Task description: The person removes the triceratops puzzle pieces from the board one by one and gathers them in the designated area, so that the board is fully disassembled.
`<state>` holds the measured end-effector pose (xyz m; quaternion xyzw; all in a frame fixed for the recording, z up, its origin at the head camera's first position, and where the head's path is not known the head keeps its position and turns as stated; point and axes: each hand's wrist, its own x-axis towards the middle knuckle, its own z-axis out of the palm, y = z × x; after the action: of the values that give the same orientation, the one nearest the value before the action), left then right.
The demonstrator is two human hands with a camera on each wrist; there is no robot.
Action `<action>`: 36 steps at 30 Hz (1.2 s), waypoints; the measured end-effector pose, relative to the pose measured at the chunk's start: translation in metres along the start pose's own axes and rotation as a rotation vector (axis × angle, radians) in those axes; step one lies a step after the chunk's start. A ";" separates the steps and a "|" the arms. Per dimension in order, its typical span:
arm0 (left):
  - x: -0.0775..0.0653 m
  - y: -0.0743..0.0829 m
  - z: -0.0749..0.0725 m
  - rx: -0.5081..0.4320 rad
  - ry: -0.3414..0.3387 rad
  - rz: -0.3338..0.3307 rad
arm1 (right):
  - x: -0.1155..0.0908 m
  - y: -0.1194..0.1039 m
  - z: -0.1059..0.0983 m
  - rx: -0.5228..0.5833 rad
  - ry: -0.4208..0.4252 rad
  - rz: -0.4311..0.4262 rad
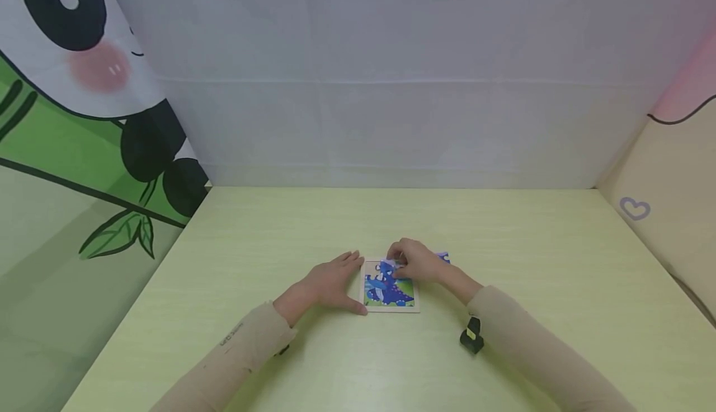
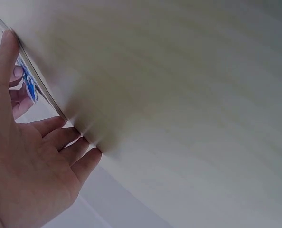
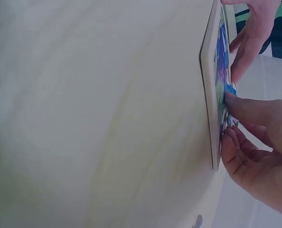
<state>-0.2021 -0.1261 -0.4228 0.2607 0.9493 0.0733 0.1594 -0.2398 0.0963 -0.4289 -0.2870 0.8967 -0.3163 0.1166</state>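
A jigsaw puzzle board (image 1: 391, 310) with a pale wooden rim lies on the table, showing a blue dinosaur picture (image 1: 386, 294). Bare backing shows near its upper left corner. My left hand (image 1: 331, 283) rests along the board's left edge, thumb at the near corner and fingers extended at the far one. Over the upper right of the board, my right hand (image 1: 416, 261) pinches a blue puzzle piece (image 3: 231, 89) between thumb and fingers, close over the picture. Fingers partly hide this piece and the board's far right corner.
Behind my right wrist, another blue-patterned puzzle piece (image 1: 444, 256) shows on the light wooden table (image 1: 252, 225). A pale curtain wall (image 1: 358, 126) rises at the table's far edge. Printed panels stand at left and right. A black strapped device (image 1: 472, 336) hangs at the right cuff.
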 end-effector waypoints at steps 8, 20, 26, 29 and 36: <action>0.003 -0.002 0.002 0.013 -0.003 0.003 | 0.000 0.002 -0.001 0.036 -0.001 -0.002; 0.001 0.000 0.001 0.005 0.006 0.012 | -0.002 0.010 -0.004 0.071 -0.009 -0.060; 0.001 -0.001 0.002 -0.002 0.005 0.009 | -0.003 0.013 -0.003 0.078 -0.007 -0.096; 0.001 -0.002 0.002 -0.007 0.007 0.011 | -0.005 0.012 -0.004 0.081 -0.010 -0.106; 0.000 -0.001 0.001 -0.003 0.013 0.016 | -0.019 0.011 -0.018 0.079 -0.003 -0.094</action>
<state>-0.2018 -0.1267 -0.4240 0.2678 0.9481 0.0778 0.1528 -0.2362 0.1240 -0.4215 -0.3243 0.8689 -0.3560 0.1144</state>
